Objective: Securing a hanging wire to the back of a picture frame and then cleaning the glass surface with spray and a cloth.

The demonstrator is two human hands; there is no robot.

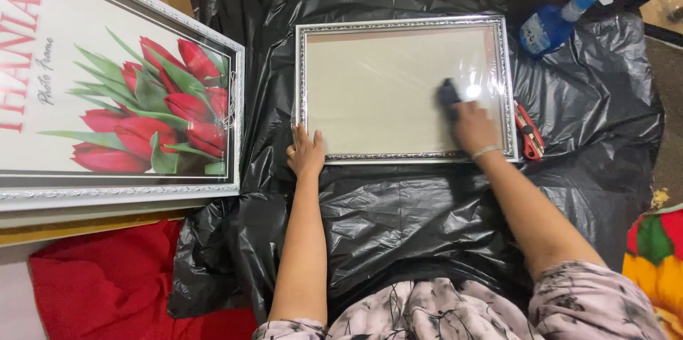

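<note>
A silver-edged picture frame (402, 23) with a pale blank panel under glass lies flat on black plastic sheeting (398, 212). My left hand (306, 153) rests flat on the frame's lower left corner, fingers spread. On the glass near the frame's right side, my right hand (474, 128) is closed around a small dark cloth (448, 92). A bracelet circles my right wrist.
A larger silver frame (121, 194) showing red tulips lies at the left. A blue spray bottle (551, 23) sits at the top right, red-handled scissors (528, 134) beside the small frame's right edge. Red fabric (99, 290) lies lower left, a colourful cloth (658, 255) lower right.
</note>
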